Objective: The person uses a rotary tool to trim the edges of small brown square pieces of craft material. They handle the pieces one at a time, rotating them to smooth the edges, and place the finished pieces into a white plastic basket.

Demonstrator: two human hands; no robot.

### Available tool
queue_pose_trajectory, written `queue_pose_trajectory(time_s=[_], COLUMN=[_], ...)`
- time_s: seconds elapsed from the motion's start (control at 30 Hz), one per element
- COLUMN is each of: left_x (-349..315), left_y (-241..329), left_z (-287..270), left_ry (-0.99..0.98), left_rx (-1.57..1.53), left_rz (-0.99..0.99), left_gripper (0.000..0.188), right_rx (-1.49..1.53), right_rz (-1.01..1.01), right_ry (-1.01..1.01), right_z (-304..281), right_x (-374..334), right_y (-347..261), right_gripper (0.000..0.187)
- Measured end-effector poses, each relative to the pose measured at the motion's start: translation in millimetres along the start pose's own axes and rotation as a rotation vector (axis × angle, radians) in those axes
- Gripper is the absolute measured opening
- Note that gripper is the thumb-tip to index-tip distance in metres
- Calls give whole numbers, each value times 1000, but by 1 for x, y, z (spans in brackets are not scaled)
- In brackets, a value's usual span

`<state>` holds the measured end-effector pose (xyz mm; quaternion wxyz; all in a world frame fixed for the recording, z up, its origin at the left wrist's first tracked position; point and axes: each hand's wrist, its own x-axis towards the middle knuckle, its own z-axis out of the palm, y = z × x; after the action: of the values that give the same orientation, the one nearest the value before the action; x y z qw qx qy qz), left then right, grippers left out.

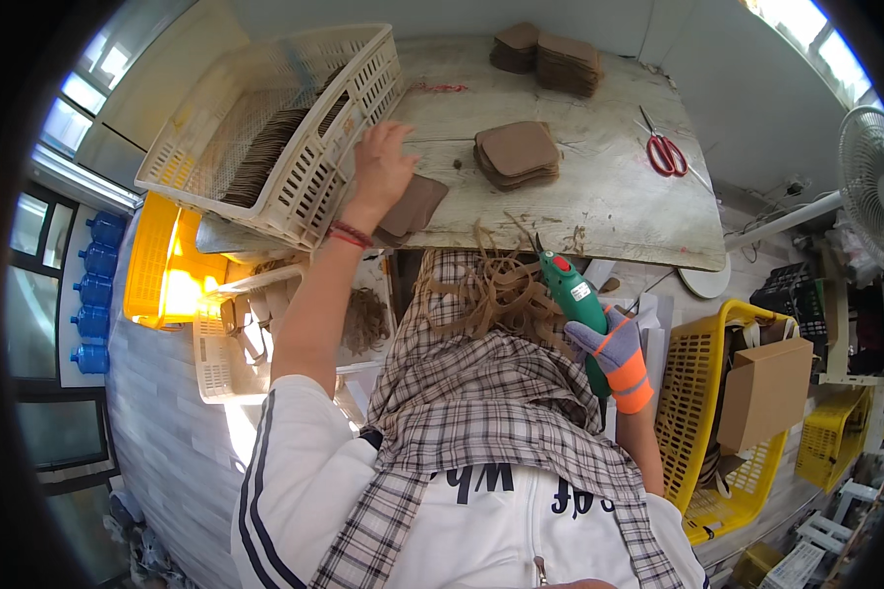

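My bare left hand (381,175), with a red band at the wrist, is over the table beside the white crate. Its fingers are apart and it holds nothing. Partly under that hand lie brown rounded-square pieces (414,208) at the table's near edge. My right hand (611,355), in a grey and orange glove, is closed around a green handheld electric cutter (572,293) with a red button. The cutter's dark tip points up and left, towards the table edge. Thin tan offcut strips (496,294) lie tangled on my checked apron (481,402), left of the cutter.
The white crate (368,93) holds a row of brown pieces (270,152). A brown stack (517,154) and taller stacks (567,65) stand on the table (619,147), with red-handled scissors (666,155). A yellow crate (692,412) holds a cardboard box (764,395). A fan (874,177) stands right.
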<state>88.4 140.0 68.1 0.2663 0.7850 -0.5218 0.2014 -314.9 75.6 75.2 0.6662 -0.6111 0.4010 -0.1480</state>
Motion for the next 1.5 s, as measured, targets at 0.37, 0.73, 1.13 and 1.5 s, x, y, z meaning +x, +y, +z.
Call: queue_pose_trajectory(time_s=[0.37,0.73,1.13,1.5], left_x=[47,27,-22,-35], left_y=[101,113,177,196], left_z=[83,59,25,18], left_ry=[-158,-322,244,160], left_rx=[-26,-1294,-2466,-2457], left_rz=[-112,-726,-1034,-1006], left_gripper=[36,34,37,34], right_rx=[-70,-51,68,64], right_rz=[28,-68,-57,-93], right_ry=[50,102,152,144], right_z=[-12,-11,4,7], right_x=[0,3,0,-11], right_y=[18,-1,-28,-46], right_gripper=[36,36,38,35])
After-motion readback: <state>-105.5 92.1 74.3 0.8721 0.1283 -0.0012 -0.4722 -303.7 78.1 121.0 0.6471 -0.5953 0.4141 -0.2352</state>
